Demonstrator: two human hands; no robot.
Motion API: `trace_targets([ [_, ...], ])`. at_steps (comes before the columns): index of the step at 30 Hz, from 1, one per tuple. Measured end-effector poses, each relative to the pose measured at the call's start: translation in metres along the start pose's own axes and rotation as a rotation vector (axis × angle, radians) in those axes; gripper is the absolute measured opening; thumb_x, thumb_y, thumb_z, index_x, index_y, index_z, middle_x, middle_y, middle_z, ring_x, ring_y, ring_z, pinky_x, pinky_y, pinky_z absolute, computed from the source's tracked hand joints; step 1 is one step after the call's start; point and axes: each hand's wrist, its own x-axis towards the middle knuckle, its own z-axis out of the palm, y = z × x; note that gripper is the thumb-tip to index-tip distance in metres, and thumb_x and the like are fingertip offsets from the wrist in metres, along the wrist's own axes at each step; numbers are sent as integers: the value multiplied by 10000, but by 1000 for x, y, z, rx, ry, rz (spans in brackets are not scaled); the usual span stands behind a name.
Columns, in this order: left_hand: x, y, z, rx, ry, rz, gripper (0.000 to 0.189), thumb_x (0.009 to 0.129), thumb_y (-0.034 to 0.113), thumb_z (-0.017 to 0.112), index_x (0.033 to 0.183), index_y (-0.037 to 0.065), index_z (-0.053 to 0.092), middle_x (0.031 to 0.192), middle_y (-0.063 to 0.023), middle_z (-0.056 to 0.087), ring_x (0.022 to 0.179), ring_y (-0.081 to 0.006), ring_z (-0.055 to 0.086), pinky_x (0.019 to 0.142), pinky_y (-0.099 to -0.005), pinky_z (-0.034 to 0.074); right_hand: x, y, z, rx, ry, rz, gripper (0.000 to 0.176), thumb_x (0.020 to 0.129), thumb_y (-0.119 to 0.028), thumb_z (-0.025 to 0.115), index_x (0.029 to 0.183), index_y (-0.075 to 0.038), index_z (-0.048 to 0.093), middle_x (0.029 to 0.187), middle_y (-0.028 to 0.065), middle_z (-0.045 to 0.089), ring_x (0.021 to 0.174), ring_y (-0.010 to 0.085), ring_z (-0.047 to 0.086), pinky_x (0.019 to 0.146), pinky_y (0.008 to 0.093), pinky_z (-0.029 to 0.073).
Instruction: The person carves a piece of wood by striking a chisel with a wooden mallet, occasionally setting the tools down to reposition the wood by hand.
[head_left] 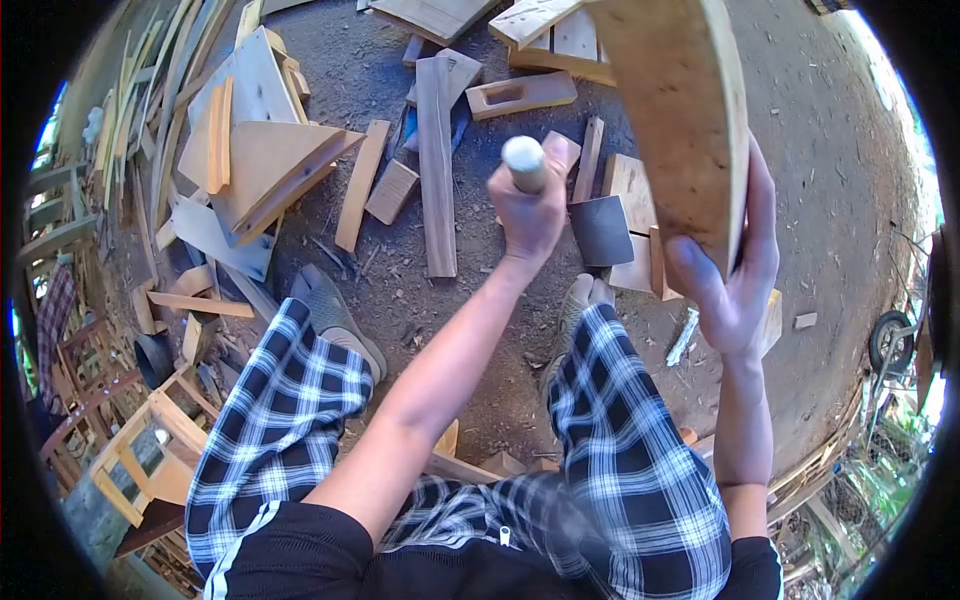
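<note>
My left hand is wrapped around the round wooden handle of a tool, its pale butt end pointing up at me. Just right of that fist shows a dark, squarish flat blade, over the wood pieces on the ground. My right hand grips the lower end of a thick wooden board, thumb on its broad face and fingers behind its right edge. The board stands raised, close to the camera, with its top beyond the frame. The joint between handle and blade is hidden by my left hand.
Around my feet lie a long grey-brown plank, a slotted wooden block and a short block. Stacked boards lean at the left, near long thin strips. A wooden frame stands lower left, a wheel far right.
</note>
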Motion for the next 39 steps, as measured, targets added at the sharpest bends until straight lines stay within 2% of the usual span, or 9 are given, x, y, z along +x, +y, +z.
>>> trace_targets([
  [10,63,53,-54,242,-149,54,162,860,165,694,915,34,614,617,12,545,458,-33,468,419,-187,376,-26,23,-4,-30,155,228,755,799,-332,670,1417,-58,335,1213,195,565,1054,278,603,898,389,487],
  [13,52,47,-72,738,-234,47,440,769,264,783,1103,24,627,932,-58,628,836,-161,616,728,-313,511,-33,26,-5,-170,89,323,753,799,-362,669,1417,-87,341,1167,218,599,986,302,645,837,400,524],
  [17,20,18,-78,1187,-378,33,859,635,377,839,1318,24,456,1257,-153,484,1085,-314,573,866,-405,519,-59,57,-8,-333,65,457,765,796,-417,663,1417,-106,341,1095,231,635,911,318,676,784,401,544],
  [25,14,-15,-92,951,-371,-7,746,646,273,821,1264,4,500,1116,-125,543,1004,-287,608,811,-407,526,-103,95,-15,-321,132,586,757,817,-441,636,1418,-86,341,1190,264,582,1047,354,622,878,423,499],
  [27,12,-14,-95,875,-387,167,642,684,251,805,1221,10,547,961,-99,594,765,-192,634,617,-344,525,-106,100,-11,-337,132,605,765,816,-455,633,1418,-83,341,1182,265,587,1041,363,623,874,424,499],
  [29,6,17,-83,101,-485,-727,523,736,251,773,1164,29,570,815,-50,608,511,-80,535,432,-250,427,-108,103,-10,-359,128,628,774,816,-469,631,1418,-80,341,1174,267,591,1036,372,624,870,425,499],
  [30,3,19,-78,-193,-554,-793,404,799,297,717,1086,48,580,682,5,577,379,-9,376,354,-175,289,-108,103,-8,-361,127,638,783,813,-478,633,1419,-78,341,1167,270,594,1033,379,624,869,430,497],
  [33,-1,26,-59,-790,-635,-1108,385,826,363,675,1025,51,569,671,9,556,380,-28,368,353,-177,294,-107,98,-6,-344,129,653,799,804,-486,642,1419,-75,342,1153,280,600,1022,390,627,860,438,497],
  [39,1,-13,-36,-1002,-471,-1533,406,829,426,668,1014,81,562,694,-12,535,373,-38,359,330,-178,281,-108,103,-8,-295,176,646,795,800,-468,656,1420,-80,343,1155,276,604,1022,399,626,860,427,498],
])
